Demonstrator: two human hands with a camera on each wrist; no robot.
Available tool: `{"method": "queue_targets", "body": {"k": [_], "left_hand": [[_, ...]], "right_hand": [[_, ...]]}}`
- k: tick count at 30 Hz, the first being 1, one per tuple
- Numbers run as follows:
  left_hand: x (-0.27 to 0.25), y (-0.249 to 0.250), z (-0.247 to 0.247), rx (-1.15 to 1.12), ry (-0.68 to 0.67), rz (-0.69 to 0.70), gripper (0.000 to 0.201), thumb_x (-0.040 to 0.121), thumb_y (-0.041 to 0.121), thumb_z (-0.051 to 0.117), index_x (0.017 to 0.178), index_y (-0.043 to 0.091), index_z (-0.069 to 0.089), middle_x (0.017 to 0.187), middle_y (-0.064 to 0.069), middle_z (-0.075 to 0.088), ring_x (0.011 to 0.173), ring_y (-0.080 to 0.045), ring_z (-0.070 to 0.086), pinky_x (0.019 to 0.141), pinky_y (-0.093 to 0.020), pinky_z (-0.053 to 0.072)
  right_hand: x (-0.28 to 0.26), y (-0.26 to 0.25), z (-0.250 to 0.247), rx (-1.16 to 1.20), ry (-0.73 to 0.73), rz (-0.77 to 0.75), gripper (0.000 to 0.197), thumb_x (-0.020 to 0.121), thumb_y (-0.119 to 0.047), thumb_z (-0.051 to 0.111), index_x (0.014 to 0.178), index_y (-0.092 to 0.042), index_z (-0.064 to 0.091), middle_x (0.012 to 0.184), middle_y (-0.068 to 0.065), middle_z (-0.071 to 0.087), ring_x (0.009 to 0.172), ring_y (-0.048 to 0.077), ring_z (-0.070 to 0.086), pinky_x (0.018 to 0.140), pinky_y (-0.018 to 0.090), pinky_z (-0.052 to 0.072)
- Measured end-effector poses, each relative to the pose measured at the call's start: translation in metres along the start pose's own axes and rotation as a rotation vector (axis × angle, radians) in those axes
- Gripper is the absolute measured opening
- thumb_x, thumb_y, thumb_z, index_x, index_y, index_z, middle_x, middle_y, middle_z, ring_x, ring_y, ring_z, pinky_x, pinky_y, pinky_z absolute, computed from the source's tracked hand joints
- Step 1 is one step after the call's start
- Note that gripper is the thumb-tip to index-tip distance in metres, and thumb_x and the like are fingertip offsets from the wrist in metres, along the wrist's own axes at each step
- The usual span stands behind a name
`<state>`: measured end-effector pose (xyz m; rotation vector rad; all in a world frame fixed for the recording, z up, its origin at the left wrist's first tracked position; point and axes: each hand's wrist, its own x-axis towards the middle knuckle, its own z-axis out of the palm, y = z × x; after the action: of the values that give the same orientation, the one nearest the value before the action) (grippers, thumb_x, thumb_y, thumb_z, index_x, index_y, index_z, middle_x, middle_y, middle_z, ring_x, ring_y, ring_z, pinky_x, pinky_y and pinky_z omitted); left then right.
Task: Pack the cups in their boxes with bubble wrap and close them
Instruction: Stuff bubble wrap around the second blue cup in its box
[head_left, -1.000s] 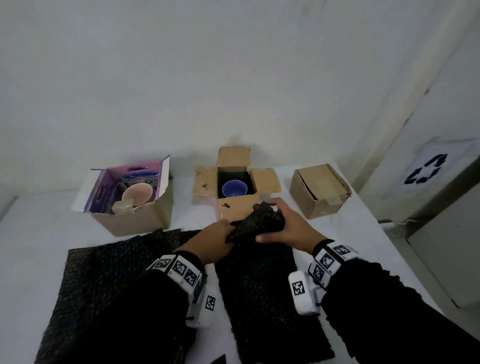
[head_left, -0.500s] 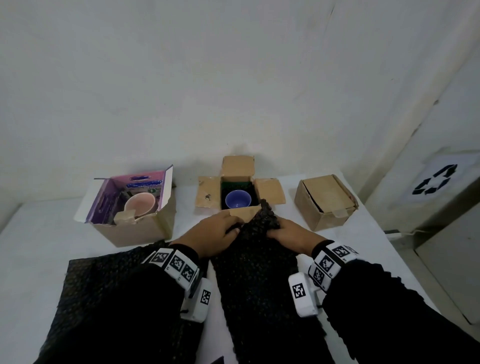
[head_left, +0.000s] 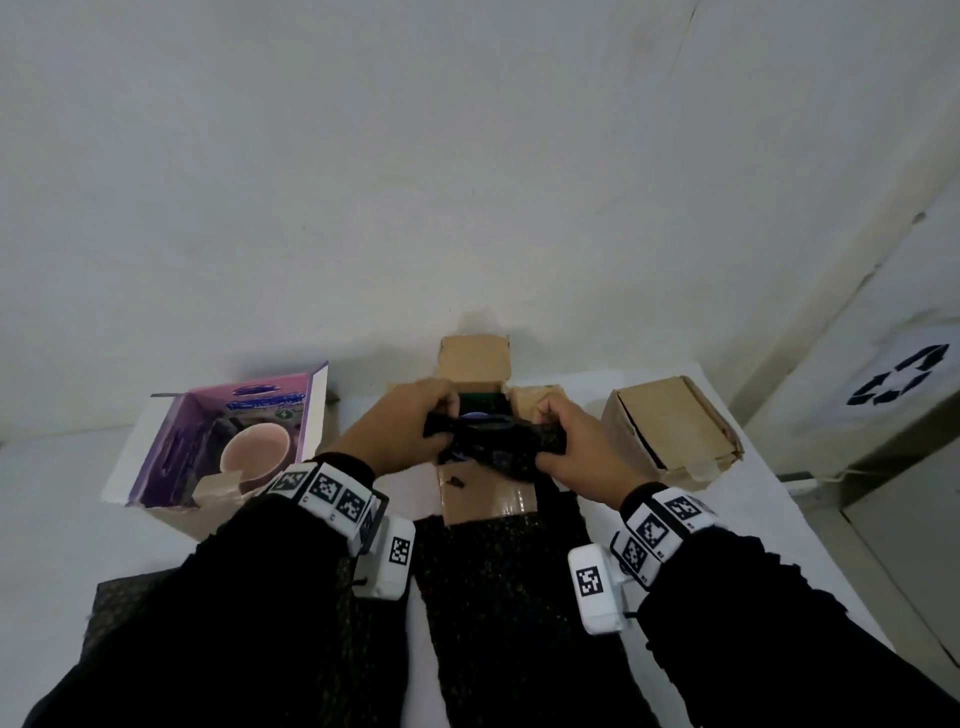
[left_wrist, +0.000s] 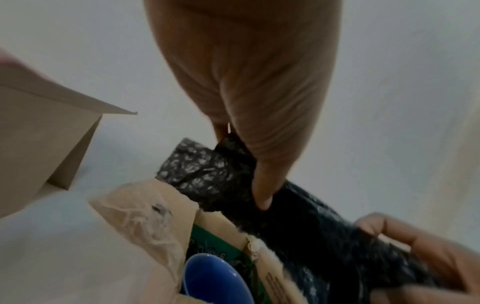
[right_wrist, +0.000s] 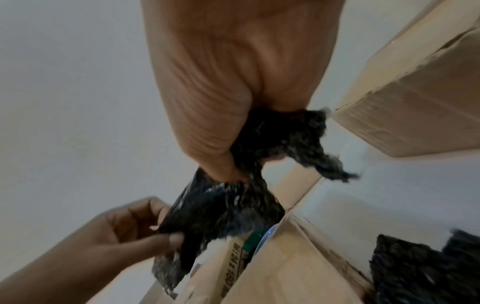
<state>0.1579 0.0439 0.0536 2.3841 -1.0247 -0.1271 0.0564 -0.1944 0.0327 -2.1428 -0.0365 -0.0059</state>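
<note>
A bunched piece of black bubble wrap (head_left: 493, 441) hangs over the open brown box (head_left: 485, 496) in the middle of the table. My left hand (head_left: 410, 426) pinches its left end (left_wrist: 223, 164) and my right hand (head_left: 569, 441) grips its right end (right_wrist: 280, 133). The blue cup (left_wrist: 215, 279) sits inside that box, mostly covered by the wrap in the head view. A pink cup (head_left: 254, 449) stands in the open purple-lined box (head_left: 171, 499) at the left.
A shut brown box (head_left: 670, 428) lies at the right, close to my right hand. Flat sheets of black bubble wrap (head_left: 498, 582) cover the near part of the white table (head_left: 47, 519). The wall stands just behind the boxes.
Both hands lifted the bunched wrap off the flat sheet and carried it forward, from in front of the middle box to over its opening. The blue cup is now mostly covered.
</note>
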Motion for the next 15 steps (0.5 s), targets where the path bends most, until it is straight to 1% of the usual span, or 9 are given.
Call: {"method": "queue_targets", "body": {"k": [2,3,5,7,9,10,12,13,15], "left_hand": [[0.014,-0.004,-0.003,0.26,0.187,0.008,0.022,0.065,0.017,0.073,0.076,0.028,0.057,0.088,0.004,0.053,0.08,-0.019,0.049,0.068,-0.035,0.042],[0.022,-0.005,-0.002,0.322,0.264,-0.014,0.018,0.066,0.018,0.073,0.076,0.024,0.06,0.088,0.002,0.052,0.079,-0.021,0.049,0.066,-0.035,0.043],[0.039,-0.007,0.005,0.279,0.336,-0.078,0.014,0.072,0.011,0.069,0.08,0.019,0.06,0.083,0.003,0.05,0.071,-0.021,0.05,0.059,-0.035,0.045],[0.054,-0.013,0.017,0.209,0.301,-0.132,0.014,0.076,0.006,0.063,0.082,0.018,0.058,0.082,0.006,0.047,0.068,-0.02,0.051,0.058,-0.037,0.048],[0.065,-0.021,0.03,0.198,0.207,-0.167,0.013,0.079,0.007,0.062,0.085,0.019,0.058,0.087,0.006,0.05,0.074,-0.021,0.054,0.064,-0.036,0.048],[0.068,-0.023,0.036,0.203,0.15,-0.182,0.012,0.082,0.008,0.061,0.087,0.018,0.059,0.09,0.004,0.053,0.078,-0.022,0.055,0.067,-0.034,0.047],[0.071,-0.026,0.046,0.253,0.039,-0.187,0.01,0.087,0.011,0.058,0.092,0.019,0.06,0.097,0.0,0.056,0.084,-0.022,0.057,0.07,-0.031,0.046],[0.072,-0.027,0.05,0.305,-0.015,-0.179,0.01,0.089,0.013,0.055,0.094,0.021,0.06,0.1,0.0,0.057,0.085,-0.022,0.058,0.072,-0.032,0.047],[0.072,-0.028,0.057,0.431,-0.107,-0.112,0.015,0.092,0.018,0.052,0.103,0.021,0.063,0.11,-0.001,0.058,0.091,-0.02,0.059,0.078,-0.032,0.05]], "right_hand": [[0.008,-0.004,0.0,-0.112,0.148,-0.034,0.034,0.072,0.0,0.066,0.098,-0.018,0.052,0.095,-0.004,0.048,0.077,0.002,0.048,0.063,0.009,0.034],[0.013,-0.006,0.001,-0.162,0.21,-0.044,0.034,0.072,0.0,0.066,0.099,-0.017,0.053,0.097,-0.004,0.046,0.074,0.001,0.047,0.061,0.006,0.033],[0.024,-0.005,0.009,-0.23,0.298,-0.076,0.036,0.072,0.001,0.065,0.099,-0.019,0.052,0.101,-0.004,0.044,0.07,0.008,0.049,0.057,0.005,0.034],[0.035,0.002,0.019,-0.297,0.349,-0.106,0.038,0.07,0.002,0.065,0.098,-0.022,0.052,0.101,-0.005,0.041,0.074,0.014,0.05,0.056,0.012,0.037],[0.043,0.009,0.028,-0.36,0.347,-0.114,0.039,0.067,0.002,0.064,0.096,-0.022,0.053,0.099,-0.004,0.04,0.079,0.017,0.049,0.056,0.026,0.045],[0.046,0.012,0.031,-0.388,0.333,-0.116,0.038,0.067,0.002,0.063,0.095,-0.021,0.054,0.099,-0.003,0.041,0.081,0.018,0.049,0.056,0.032,0.047],[0.051,0.018,0.037,-0.455,0.285,-0.11,0.035,0.067,0.0,0.062,0.095,-0.02,0.056,0.099,-0.001,0.043,0.086,0.022,0.049,0.057,0.036,0.05],[0.052,0.02,0.038,-0.493,0.255,-0.108,0.033,0.068,-0.002,0.063,0.095,-0.02,0.057,0.099,0.0,0.045,0.088,0.024,0.049,0.057,0.036,0.05],[0.055,0.02,0.041,-0.584,0.216,-0.135,0.023,0.07,-0.009,0.061,0.091,-0.017,0.061,0.098,0.003,0.051,0.088,0.025,0.049,0.061,0.037,0.049]]}}
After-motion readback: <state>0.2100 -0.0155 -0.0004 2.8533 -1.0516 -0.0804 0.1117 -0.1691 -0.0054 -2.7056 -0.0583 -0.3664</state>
